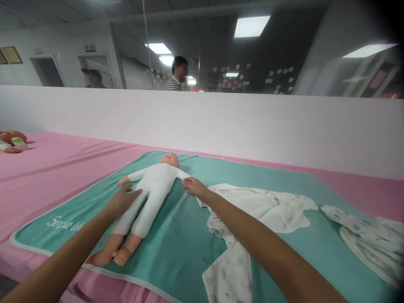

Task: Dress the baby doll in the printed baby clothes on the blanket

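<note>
A baby doll [158,181] in a white long-sleeved bodysuit lies on its back on a teal towel [176,252], its bare feet towards me. My left hand [123,200] rests at the doll's hip and upper leg, thumb and fingers apart, just below the doll's hand on that side. My right hand [194,187] has its fingers closed round the end of the doll's other sleeve, hiding the doll's hand there. Close to my right wrist, a white printed baby garment [261,206] is spread on the towel, partly covered by my forearm.
More white printed baby clothes [375,240] are bunched at the right. Pink sheeting [78,155] covers the surface under the towel. At far left lies another doll [12,136], partly out of view. A low white wall [205,122] with glass above stands behind; two people are beyond it.
</note>
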Motion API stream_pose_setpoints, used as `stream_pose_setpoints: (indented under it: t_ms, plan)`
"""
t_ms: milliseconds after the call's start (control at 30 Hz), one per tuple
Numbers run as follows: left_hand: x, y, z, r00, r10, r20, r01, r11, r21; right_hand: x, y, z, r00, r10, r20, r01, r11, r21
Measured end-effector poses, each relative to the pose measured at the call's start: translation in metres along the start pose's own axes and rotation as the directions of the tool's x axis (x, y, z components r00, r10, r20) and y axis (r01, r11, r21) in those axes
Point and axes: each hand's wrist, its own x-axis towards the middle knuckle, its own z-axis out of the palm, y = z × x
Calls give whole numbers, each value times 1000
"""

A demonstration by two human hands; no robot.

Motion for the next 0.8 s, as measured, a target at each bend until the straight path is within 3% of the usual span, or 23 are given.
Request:
stream_pose_setpoints:
  t_ms: [67, 133, 233, 333, 367, 433, 567, 667, 800]
  plan:
    - [-9, 8, 9, 958, 247, -144, -207, 947, 247, -40, -8, -59, 996, -65, -58, 59, 994, -97]
    - [-21, 20, 27, 879, 457, -140, -389, 854, 345, -87, -12, -125, 975, -123, -186, 76, 967, -243]
    - [-40, 44, 73, 828, 561, 3, -533, 785, 314, -161, -4, -216, 886, -151, -437, -56, 903, -425]
    - [-53, 73, 134, 810, 546, 215, -587, 760, 278, -220, 19, -271, 783, -163, -600, -223, 827, -516]
    - [-54, 82, 156, 799, 532, 282, -599, 746, 290, -234, 28, -281, 743, -190, -642, -332, 728, -600]
    - [-55, 99, 196, 781, 481, 397, -614, 705, 354, -249, 44, -292, 712, -208, -671, -465, 577, -672]
    - [-49, 121, 256, 804, 422, 420, -587, 675, 447, -252, 58, -302, 648, -230, -726, -597, 438, -672]
    - [-48, 130, 282, 835, 374, 404, -543, 677, 496, -251, 56, -310, 603, -128, -788, -663, 469, -584]
    - [-53, 144, 293, 876, 320, 361, -475, 703, 530, -253, 54, -318, 682, -27, -731, -557, 629, -543]
